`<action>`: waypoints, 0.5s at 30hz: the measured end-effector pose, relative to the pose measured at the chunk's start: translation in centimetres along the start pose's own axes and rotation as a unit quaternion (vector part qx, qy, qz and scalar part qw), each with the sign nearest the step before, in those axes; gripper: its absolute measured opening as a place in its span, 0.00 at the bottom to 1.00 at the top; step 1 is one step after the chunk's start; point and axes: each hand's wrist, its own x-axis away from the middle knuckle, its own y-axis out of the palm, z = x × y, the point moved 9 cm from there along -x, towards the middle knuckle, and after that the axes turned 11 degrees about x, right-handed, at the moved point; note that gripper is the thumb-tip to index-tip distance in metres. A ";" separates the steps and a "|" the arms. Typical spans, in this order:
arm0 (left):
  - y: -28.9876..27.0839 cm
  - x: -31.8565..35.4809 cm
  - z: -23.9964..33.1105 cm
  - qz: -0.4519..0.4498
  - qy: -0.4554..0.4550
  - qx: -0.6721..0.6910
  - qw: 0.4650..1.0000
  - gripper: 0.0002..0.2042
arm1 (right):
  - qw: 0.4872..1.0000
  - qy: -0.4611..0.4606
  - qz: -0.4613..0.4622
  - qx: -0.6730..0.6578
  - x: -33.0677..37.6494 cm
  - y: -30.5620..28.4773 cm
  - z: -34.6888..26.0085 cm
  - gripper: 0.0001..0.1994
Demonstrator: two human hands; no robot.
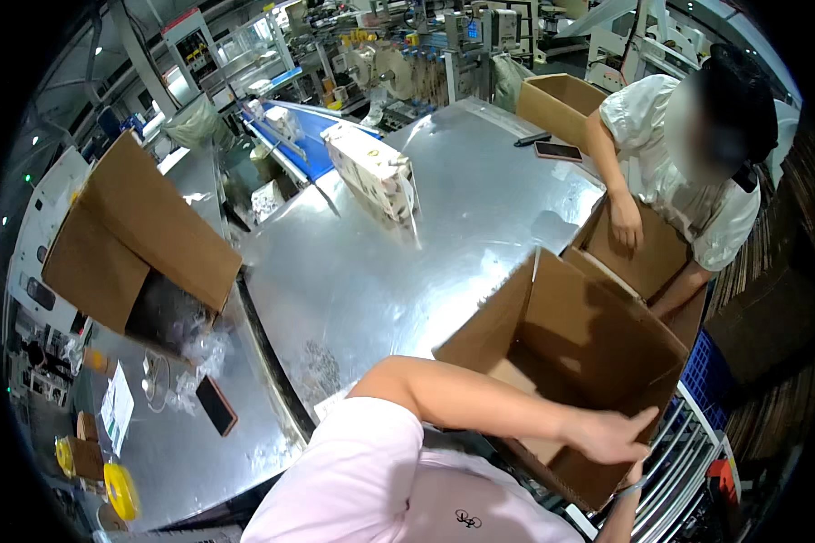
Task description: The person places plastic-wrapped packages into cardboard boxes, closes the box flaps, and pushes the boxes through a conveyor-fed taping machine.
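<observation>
An open, empty-looking cardboard box sits tilted on my right, over the table edge and a roller rack. My left arm reaches across its near side, and my left hand hovers over its near right corner with a finger stretched out, holding nothing that shows. At that same corner my right hand is mostly hidden behind the box wall and the left hand; its fingers cannot be made out. Just beyond, a co-worker's arms reach into a second cardboard box.
A metal table spreads ahead, bearing a white printed pack stack and a phone. Another open carton stands at left, near a phone and yellow tape. A roller rack lies at lower right.
</observation>
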 end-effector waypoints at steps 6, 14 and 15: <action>-41.1 13.9 -0.9 0.435 -0.118 -0.440 0.777 0.30 | 0.789 -0.203 0.252 0.522 1.3 13.7 -15.7 0.38; -61.3 31.0 -9.4 0.568 -0.372 -0.375 0.631 0.27 | 0.733 0.005 0.301 0.610 2.6 12.8 -16.0 0.50; -60.3 32.2 -8.7 0.585 -0.327 -0.394 0.629 0.25 | 0.723 0.006 0.295 0.625 2.1 12.8 -16.2 0.51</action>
